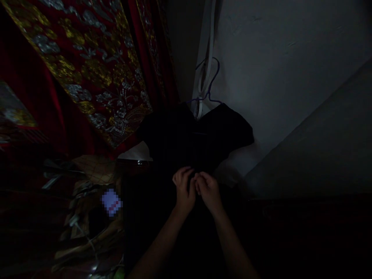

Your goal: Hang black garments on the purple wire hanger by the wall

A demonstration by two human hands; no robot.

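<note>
A black garment (200, 135) hangs on a purple hanger (213, 83) against a pale wall. My left hand (183, 190) and my right hand (208, 190) are side by side at the front of this garment, about its middle. Both have their fingers curled in and pinched on the dark cloth. The scene is very dim, so what lies between the fingertips is hidden.
A red cloth with gold and silver embroidery (87, 66) hangs at the left. Below it lies a heap of netted fabric and other dim items (93, 170). A white strap (207, 58) hangs down the wall (285, 62). A grey surface (319, 147) slopes at the right.
</note>
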